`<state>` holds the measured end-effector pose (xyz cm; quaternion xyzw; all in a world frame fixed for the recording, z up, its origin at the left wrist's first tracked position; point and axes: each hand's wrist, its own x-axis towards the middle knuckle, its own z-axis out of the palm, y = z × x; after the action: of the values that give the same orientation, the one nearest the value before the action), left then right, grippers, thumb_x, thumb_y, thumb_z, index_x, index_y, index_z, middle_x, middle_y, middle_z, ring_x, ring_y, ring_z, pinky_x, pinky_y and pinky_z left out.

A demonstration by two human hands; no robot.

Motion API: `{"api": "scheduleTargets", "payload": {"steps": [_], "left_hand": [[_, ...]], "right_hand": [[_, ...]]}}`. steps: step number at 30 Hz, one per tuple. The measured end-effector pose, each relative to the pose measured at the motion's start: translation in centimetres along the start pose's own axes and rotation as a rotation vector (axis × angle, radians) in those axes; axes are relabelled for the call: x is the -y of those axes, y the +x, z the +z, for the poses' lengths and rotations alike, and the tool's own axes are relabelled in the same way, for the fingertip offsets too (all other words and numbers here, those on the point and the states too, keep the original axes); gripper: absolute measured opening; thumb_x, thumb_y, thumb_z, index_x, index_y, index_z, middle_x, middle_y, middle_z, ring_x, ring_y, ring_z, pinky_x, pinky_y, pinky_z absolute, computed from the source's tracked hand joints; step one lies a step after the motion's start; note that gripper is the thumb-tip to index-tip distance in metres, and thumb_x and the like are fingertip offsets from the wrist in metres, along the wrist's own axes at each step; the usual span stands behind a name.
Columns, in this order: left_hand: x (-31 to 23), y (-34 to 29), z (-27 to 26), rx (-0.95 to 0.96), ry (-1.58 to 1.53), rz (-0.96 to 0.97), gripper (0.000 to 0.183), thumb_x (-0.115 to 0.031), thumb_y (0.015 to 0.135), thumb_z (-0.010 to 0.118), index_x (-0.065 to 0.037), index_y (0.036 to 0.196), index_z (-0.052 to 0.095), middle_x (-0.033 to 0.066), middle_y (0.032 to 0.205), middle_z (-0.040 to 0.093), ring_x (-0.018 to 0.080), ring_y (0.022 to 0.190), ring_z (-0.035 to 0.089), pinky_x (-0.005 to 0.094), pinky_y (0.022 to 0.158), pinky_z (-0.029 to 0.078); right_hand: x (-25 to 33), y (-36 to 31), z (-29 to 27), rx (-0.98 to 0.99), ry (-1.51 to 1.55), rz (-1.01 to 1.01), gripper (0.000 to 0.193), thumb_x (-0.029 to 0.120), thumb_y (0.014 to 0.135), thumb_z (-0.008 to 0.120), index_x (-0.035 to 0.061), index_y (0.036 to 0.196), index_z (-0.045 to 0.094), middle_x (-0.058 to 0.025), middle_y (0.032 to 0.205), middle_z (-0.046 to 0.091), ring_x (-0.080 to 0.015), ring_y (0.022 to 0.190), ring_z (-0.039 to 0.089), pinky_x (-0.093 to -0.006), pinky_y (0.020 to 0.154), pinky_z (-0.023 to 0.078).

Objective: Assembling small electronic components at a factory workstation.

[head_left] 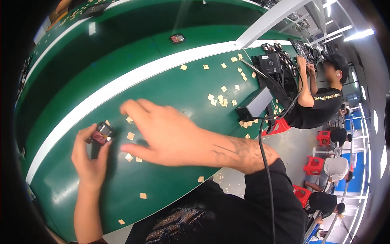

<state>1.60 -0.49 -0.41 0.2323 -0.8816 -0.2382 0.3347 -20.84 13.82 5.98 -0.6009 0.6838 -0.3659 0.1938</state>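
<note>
My left hand grips a small black rounded gadget with a red and pink picture on its face, thumb on one side and fingers on the other. What kind of gadget it is, I cannot tell. To its right, my right hand hovers over the table, thumb and fingers spread and nothing between them. Small pale-yellow squares lie on the green table around and beneath my right hand.
Beyond the white divider lies a similar small dark gadget. More yellow squares are scattered at right, near a grey box. A black cable crosses in front of my right forearm. A co-worker handles dark parts beside a black device.
</note>
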Motion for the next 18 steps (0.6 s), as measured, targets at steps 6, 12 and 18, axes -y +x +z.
{"api": "scheduleTargets", "payload": {"steps": [6, 12, 18], "left_hand": [[1.0, -0.1, -0.7, 0.016, 0.017, -0.094, 0.055, 0.008, 0.08, 0.083, 0.005, 0.132, 0.065, 0.016, 0.122, 0.072, 0.0234, 0.1, 0.063, 0.0342, 0.094, 0.05], [2.8, -0.9, -1.3, 0.103, -0.014, -0.164, 0.056, 0.01, 0.082, 0.079, 0.005, 0.135, 0.063, 0.0182, 0.134, 0.068, 0.0295, 0.123, 0.065, 0.0392, 0.113, 0.046], [5.2, -2.6, -1.2, 0.029, -0.024, -0.322, 0.056, 0.006, 0.093, 0.072, 0.003, 0.147, 0.059, 0.0139, 0.144, 0.063, 0.0236, 0.136, 0.058, 0.0373, 0.119, 0.041]], "right_hand": [[-2.9, -8.1, -6.3, 0.18, -0.063, 0.147, 0.02, 0.014, 0.095, 0.08, 0.0034, 0.104, 0.066, -0.0086, 0.082, 0.063, -0.0227, 0.062, 0.062, -0.0364, 0.057, 0.049], [-3.9, -18.0, -15.2, 0.418, -0.015, 0.664, 0.009, 0.008, 0.086, 0.08, 0.0016, 0.087, 0.073, -0.0083, 0.07, 0.061, -0.0211, 0.059, 0.057, -0.037, 0.055, 0.045], [-4.8, -18.5, -16.9, -0.217, -0.38, 0.519, 0.01, 0.0, 0.082, 0.079, -0.0011, 0.092, 0.079, -0.0034, 0.082, 0.067, -0.0078, 0.069, 0.054, -0.0254, 0.058, 0.035]]}}
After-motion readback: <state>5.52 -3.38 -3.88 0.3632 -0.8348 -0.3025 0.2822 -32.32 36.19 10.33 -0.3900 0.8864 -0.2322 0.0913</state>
